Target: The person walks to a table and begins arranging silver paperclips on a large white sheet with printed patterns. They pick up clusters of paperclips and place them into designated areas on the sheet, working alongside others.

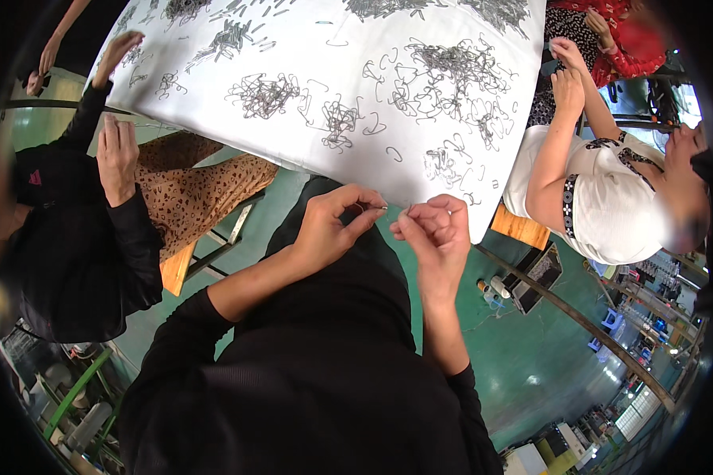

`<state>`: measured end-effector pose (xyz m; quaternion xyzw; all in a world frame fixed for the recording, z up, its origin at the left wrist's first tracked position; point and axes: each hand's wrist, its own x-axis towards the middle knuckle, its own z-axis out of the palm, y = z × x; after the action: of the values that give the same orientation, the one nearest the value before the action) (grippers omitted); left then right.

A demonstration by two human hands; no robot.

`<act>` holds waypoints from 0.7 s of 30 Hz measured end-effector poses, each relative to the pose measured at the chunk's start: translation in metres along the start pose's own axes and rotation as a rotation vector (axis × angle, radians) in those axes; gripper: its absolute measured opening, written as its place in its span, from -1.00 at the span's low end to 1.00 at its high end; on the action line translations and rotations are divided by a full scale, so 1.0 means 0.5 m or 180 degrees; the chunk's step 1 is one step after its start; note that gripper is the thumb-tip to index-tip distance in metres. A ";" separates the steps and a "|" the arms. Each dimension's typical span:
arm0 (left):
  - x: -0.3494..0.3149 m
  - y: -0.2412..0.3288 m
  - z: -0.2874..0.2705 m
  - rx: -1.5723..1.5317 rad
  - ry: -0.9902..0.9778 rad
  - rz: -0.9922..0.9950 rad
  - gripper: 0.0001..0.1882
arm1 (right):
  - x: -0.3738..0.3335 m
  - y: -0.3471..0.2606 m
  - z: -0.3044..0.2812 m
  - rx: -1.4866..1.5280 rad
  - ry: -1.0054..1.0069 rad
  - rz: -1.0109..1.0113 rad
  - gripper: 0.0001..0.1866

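Note:
My left hand (337, 224) is pinched closed over my lap, just off the table's near edge. Thin wire shows between its thumb and forefinger, looking like one of the bent wire hooks on the table. Close by on the right, my right hand (438, 233) is also pinched, its fingertips almost meeting those of the left. Whatever lies in that pinch is too small to make out. Beyond my hands, a white-covered table (325, 170) bears piles of bent wire hooks (265, 95), with a larger hook pile (451, 75) to the right and a single hook (394, 154) nearer me.
Piles of small flat metal pieces (495, 14) lie at the table's far side. A person in black (63, 245) sits at my left, another in white (602, 190) at my right. A dark crate (540, 277) and spools (499, 286) stand on the green floor (507, 372).

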<state>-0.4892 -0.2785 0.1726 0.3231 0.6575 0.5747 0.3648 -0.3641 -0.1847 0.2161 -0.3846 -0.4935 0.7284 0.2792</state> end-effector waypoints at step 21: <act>0.442 -0.167 -0.163 0.1822 0.0801 0.1286 -0.82 | -0.014 0.079 0.013 -0.1069 0.0527 -0.1808 -0.60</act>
<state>-0.6751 -0.1452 0.0719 0.4620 0.7543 0.4632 0.0552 -0.3665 -0.2074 0.1827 -0.3302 -0.6696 0.4965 0.4428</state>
